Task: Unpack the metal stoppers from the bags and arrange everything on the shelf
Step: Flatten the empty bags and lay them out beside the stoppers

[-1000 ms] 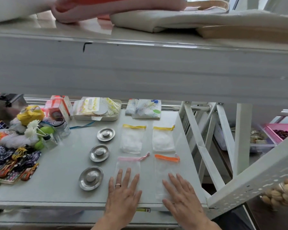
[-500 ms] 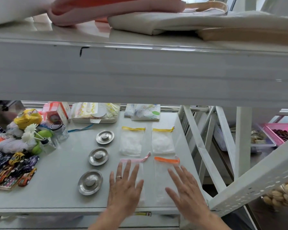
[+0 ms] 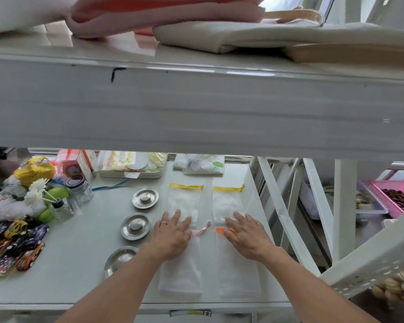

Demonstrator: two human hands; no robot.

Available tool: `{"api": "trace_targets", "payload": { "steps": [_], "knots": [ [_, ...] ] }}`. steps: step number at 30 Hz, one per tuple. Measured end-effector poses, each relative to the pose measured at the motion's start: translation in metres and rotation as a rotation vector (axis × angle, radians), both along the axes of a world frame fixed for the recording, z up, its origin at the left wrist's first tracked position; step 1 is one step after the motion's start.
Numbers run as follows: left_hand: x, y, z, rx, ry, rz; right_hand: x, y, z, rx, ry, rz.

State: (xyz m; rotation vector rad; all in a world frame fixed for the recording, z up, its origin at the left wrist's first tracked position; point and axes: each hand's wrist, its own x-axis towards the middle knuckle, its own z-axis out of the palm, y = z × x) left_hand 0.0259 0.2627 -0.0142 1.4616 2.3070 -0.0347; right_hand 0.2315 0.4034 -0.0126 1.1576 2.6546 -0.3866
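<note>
Three round metal stoppers lie in a column on the white shelf (image 3: 63, 271): the far stopper (image 3: 145, 198), the middle stopper (image 3: 136, 226) and the near stopper (image 3: 119, 260), partly hidden by my left forearm. To their right lie flat clear bags in two rows: two yellow-zip bags (image 3: 185, 201) (image 3: 228, 202) behind, a pink-zip bag (image 3: 181, 273) and an orange-zip bag (image 3: 237, 276) in front. My left hand (image 3: 172, 237) rests flat, fingers spread, over the pink-zip bag's top. My right hand (image 3: 247, 235) lies flat over the orange zip.
Toy cars (image 3: 16, 243), a glass jar (image 3: 79, 188), white flowers, a yellow toy (image 3: 34, 167) and boxes crowd the shelf's left side. A flat packet stack (image 3: 131, 165) and a printed pouch (image 3: 203, 163) sit at the back. The upper shelf edge (image 3: 196, 113) hangs overhead. Shelf braces (image 3: 275, 206) stand right.
Both hands have slid away from me along the front bags, from their lower halves up to the zip ends. The view has tilted down slightly.
</note>
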Motion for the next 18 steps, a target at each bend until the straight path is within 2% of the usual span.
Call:
{"api": "trace_targets", "payload": {
  "steps": [13, 18],
  "knots": [
    [0.01, 0.016, -0.001, -0.002, 0.013, 0.074, -0.002, 0.003, 0.0, 0.004, 0.022, -0.031],
    [0.015, -0.014, 0.003, 0.169, 0.056, 0.087, 0.032, -0.035, 0.0, 0.139, 0.213, -0.04]
  ]
}}
